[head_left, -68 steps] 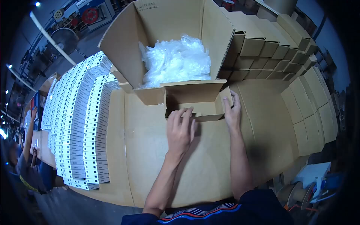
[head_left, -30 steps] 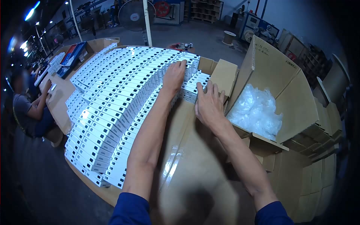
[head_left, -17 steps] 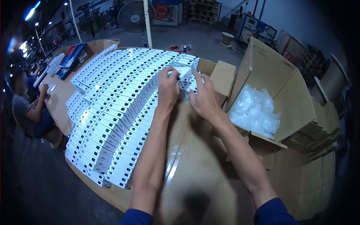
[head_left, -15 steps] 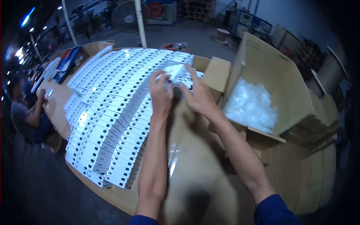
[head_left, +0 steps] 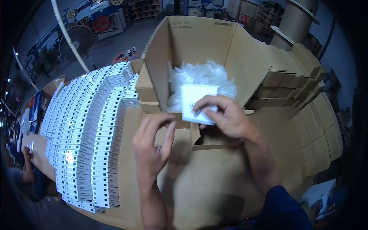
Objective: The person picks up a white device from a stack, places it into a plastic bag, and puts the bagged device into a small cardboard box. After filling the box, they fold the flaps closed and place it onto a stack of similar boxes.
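Between the thumb and fingers of my right hand is a flat white square box, its broad face turned up toward me. It is held over the near edge of a large open carton, in front of the clear plastic wrapping inside. My left hand hangs over the table to the left, thumb and fingers curved apart with nothing between them. Beyond it stand long rows of similar white boxes with small dark squares on their ends. Below my right hand is a small open cardboard box, partly covered by the hand.
Folded brown cartons are stacked right of the large carton, with more cardboard at the right edge. A brown box stands between the rows and the large carton. Another person sits at the table's far left.
Both hands were together at the rows; now they are apart, and my right hand alone has the white box, at the large carton. The view has swung right.
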The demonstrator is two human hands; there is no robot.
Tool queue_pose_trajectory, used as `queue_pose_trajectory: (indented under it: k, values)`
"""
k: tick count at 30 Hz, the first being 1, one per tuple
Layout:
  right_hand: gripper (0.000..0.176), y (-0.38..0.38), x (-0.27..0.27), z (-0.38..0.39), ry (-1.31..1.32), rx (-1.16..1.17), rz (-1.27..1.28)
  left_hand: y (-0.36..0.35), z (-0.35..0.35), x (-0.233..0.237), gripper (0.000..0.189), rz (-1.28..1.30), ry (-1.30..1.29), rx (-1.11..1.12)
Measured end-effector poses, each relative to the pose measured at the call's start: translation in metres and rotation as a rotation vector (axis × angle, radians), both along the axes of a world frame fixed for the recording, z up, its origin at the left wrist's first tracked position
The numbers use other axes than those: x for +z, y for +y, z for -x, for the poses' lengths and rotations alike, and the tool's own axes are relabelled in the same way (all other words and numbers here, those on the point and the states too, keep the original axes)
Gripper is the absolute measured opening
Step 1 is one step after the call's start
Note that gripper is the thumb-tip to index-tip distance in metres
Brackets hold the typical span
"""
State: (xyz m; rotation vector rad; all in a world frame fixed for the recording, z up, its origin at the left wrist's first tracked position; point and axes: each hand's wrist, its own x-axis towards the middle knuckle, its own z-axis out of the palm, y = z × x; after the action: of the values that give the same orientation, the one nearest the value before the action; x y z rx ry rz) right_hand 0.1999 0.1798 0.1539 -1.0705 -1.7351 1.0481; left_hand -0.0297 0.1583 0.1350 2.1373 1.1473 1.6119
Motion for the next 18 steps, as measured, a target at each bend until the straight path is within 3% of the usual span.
queue_pose_trajectory:
  k: [4, 5, 7, 9, 11, 13, 15, 18]
  values:
    - [0.024, 0.029, 0.027, -0.067, -0.494, -0.405, -0.442, 0.094, -0.055, 0.003, 0.014, -0.059, 0.336, -0.219]
    - [0.025, 0.041, 0.027, -0.078, -0.510, -0.443, -0.499, 0.119, -0.074, 0.000, 0.015, 0.048, 0.387, -0.295]
    - [0.025, 0.060, 0.028, -0.093, -0.548, -0.518, -0.613, 0.168, -0.110, -0.007, 0.030, 0.001, 0.653, -0.424]
    - [0.028, 0.069, 0.035, -0.093, -0.530, -0.538, -0.527, 0.200, -0.147, -0.028, 0.037, 0.002, 0.848, -0.560]
    - [0.029, 0.080, 0.034, -0.094, -0.486, -0.541, -0.531, 0.219, -0.175, -0.063, 0.032, -0.162, 0.769, -0.588]
    - [0.029, 0.084, 0.032, -0.096, -0.473, -0.554, -0.591, 0.224, -0.189, -0.059, 0.029, -0.130, 0.736, -0.628]
    - [0.029, 0.082, 0.032, -0.097, -0.439, -0.560, -0.576, 0.232, -0.188, -0.053, 0.028, 0.121, 0.750, -0.688]
    - [0.030, 0.082, 0.032, -0.097, -0.407, -0.565, -0.494, 0.238, -0.170, -0.041, 0.018, 0.204, 0.610, -0.609]
